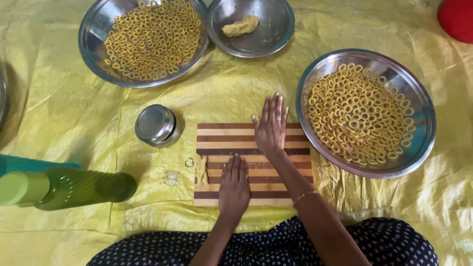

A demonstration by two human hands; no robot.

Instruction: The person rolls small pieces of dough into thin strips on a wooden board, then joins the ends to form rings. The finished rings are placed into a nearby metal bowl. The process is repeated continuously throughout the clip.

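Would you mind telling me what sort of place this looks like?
Probably a home floor set up for snack-making: a yellow sheet spread as the work surface, steel plates of dough rings, and a striped board under both hands.

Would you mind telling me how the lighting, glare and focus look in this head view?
Head view: soft, even light, with faint shadows under the left hand and right hand on the striped board; bright glare on the steel tin and the rim of the right bowl; the green bottle at the left edge is blurred and stretched; the ring snacks stay sharp.
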